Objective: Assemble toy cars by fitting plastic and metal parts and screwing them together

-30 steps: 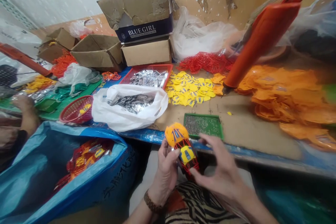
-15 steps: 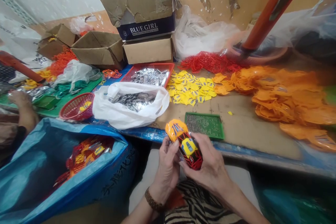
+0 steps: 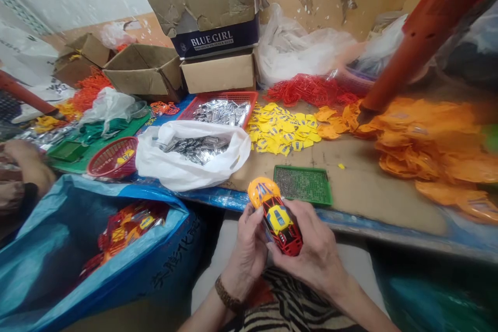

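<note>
A toy car body (image 3: pixel 279 218) with an orange front, a yellow roof and a red frame is held over my lap, tilted, its orange end pointing away from me. My left hand (image 3: pixel 249 238) grips its left side with the thumb along the edge. Around the right and rear sides wraps my right hand (image 3: pixel 311 238). The fingers beneath the car are partly hidden. Just beyond it on the table lies a green tray (image 3: pixel 321 187) of small metal pieces, probably screws. Yellow parts (image 3: pixel 286 127) and orange shells (image 3: pixel 436 140) are heaped farther back.
An orange power screwdriver (image 3: pixel 412 52) hangs at right over the orange shells. A white bag (image 3: pixel 182 179) of silvery parts and a red basket (image 3: pixel 93 166) stand along the table edge. At left is a blue sack (image 3: pixel 35 264) of assembled pieces. A co-worker's arm (image 3: pixel 35 166) shows far left.
The orange screwdriver at right has swung nearer and lower, its tip now over the orange shells. The car stays in both hands, shifted slightly. The co-worker's arm has moved a little.
</note>
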A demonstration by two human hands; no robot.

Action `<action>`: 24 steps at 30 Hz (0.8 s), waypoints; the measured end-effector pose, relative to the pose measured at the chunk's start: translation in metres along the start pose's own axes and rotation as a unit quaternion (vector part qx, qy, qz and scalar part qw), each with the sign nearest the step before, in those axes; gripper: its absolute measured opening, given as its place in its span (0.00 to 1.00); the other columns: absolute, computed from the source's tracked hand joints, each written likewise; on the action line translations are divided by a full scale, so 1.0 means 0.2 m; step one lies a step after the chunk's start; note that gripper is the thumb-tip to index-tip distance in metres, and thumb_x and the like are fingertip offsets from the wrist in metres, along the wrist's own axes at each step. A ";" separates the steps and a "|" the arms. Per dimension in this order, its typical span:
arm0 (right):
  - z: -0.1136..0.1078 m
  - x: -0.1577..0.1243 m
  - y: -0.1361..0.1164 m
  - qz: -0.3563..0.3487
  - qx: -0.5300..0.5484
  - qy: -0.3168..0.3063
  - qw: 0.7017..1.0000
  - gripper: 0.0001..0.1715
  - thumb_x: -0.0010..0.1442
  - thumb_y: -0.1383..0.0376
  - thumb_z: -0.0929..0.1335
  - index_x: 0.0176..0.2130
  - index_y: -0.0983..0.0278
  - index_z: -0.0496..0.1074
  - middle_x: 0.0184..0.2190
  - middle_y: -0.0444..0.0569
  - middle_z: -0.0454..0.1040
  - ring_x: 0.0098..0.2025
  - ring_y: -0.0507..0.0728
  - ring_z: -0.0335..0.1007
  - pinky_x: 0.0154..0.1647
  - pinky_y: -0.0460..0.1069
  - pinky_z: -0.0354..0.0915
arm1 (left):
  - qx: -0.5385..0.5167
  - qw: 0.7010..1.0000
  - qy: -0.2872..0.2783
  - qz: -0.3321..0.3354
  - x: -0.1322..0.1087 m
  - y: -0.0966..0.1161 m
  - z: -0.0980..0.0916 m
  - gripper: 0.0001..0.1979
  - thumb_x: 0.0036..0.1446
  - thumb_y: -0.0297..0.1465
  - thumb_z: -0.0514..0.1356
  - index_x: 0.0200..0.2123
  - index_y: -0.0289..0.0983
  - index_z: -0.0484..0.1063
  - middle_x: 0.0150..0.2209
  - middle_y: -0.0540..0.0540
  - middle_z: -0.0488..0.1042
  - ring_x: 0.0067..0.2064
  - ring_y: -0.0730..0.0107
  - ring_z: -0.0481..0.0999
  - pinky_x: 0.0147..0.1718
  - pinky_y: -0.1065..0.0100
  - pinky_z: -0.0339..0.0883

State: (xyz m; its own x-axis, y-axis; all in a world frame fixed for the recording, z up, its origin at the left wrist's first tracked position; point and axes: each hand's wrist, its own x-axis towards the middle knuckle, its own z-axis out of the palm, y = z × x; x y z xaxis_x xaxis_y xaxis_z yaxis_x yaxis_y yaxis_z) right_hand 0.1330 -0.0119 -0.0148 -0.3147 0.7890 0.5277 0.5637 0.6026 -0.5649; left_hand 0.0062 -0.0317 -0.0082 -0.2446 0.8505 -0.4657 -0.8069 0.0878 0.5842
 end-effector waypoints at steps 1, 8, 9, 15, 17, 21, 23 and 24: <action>0.00 0.00 0.00 -0.002 0.004 0.002 1.000 0.39 0.46 0.65 0.72 0.57 0.69 0.64 0.47 0.60 0.72 0.46 0.65 0.73 0.43 0.59 0.76 | -0.007 1.000 0.000 -0.006 0.00 0.00 0.00 0.13 0.51 0.29 0.70 0.41 0.34 0.76 0.38 0.47 0.80 0.37 0.72 0.78 0.38 0.72 0.71; -0.08 -0.01 0.01 -0.025 0.096 0.033 0.995 0.26 0.51 0.67 0.71 0.50 0.68 0.67 0.39 0.55 0.71 0.38 0.58 0.70 0.35 0.52 0.74 | 0.010 0.997 -0.038 -0.073 0.00 0.01 -0.03 0.11 0.51 0.31 0.70 0.38 0.33 0.79 0.35 0.47 0.80 0.36 0.68 0.77 0.39 0.70 0.71; -0.09 -0.02 0.01 -0.011 0.109 0.032 0.993 0.25 0.52 0.66 0.71 0.49 0.68 0.67 0.38 0.53 0.71 0.36 0.56 0.69 0.33 0.50 0.72 | 0.029 0.993 -0.060 -0.096 -0.01 0.02 -0.04 0.13 0.51 0.32 0.70 0.40 0.34 0.79 0.36 0.46 0.80 0.37 0.67 0.77 0.39 0.69 0.71; -0.17 -0.07 0.04 0.044 0.115 0.053 0.991 0.24 0.53 0.63 0.70 0.48 0.67 0.65 0.30 0.45 0.65 0.28 0.52 0.65 0.27 0.47 0.67 | 0.099 0.958 -0.170 -0.207 -0.03 0.00 -0.06 0.18 0.53 0.32 0.67 0.48 0.34 0.78 0.40 0.42 0.81 0.38 0.64 0.78 0.39 0.68 0.71; -0.18 -0.08 0.05 0.046 0.101 0.049 0.993 0.22 0.53 0.65 0.70 0.48 0.66 0.65 0.29 0.43 0.64 0.27 0.51 0.64 0.27 0.47 0.66 | 0.114 0.954 -0.165 -0.222 -0.03 -0.01 -0.06 0.18 0.54 0.33 0.67 0.49 0.35 0.77 0.40 0.42 0.81 0.38 0.65 0.78 0.40 0.68 0.71; -0.18 -0.11 0.07 0.055 0.090 0.049 0.993 0.19 0.54 0.65 0.68 0.47 0.65 0.66 0.27 0.41 0.62 0.25 0.50 0.62 0.26 0.46 0.65 | 0.144 0.950 -0.154 -0.231 -0.05 -0.02 -0.05 0.18 0.53 0.34 0.68 0.47 0.34 0.78 0.40 0.42 0.81 0.39 0.65 0.79 0.41 0.69 0.72; -0.18 -0.13 0.08 0.061 0.093 0.047 0.993 0.18 0.55 0.66 0.67 0.47 0.65 0.66 0.27 0.41 0.62 0.25 0.50 0.62 0.26 0.46 0.66 | 0.153 0.948 -0.154 -0.232 -0.05 -0.02 -0.05 0.19 0.52 0.34 0.70 0.46 0.34 0.78 0.40 0.42 0.81 0.39 0.66 0.78 0.39 0.70 0.72; -0.17 -0.13 0.08 0.065 0.096 0.041 0.992 0.18 0.55 0.66 0.67 0.47 0.65 0.65 0.28 0.42 0.62 0.26 0.50 0.63 0.27 0.46 0.67 | 0.159 0.949 -0.142 -0.231 -0.05 -0.02 -0.05 0.19 0.51 0.34 0.71 0.46 0.34 0.78 0.40 0.42 0.81 0.39 0.66 0.78 0.39 0.70 0.72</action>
State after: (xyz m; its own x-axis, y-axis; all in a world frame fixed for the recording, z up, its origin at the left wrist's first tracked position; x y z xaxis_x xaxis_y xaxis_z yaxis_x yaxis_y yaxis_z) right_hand 0.1773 -0.0272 -0.0161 -0.1812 0.8539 0.4878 0.4377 0.5142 -0.7376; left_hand 0.0060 -0.0468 -0.0121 0.2882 0.7843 -0.5494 -0.5783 0.5998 0.5530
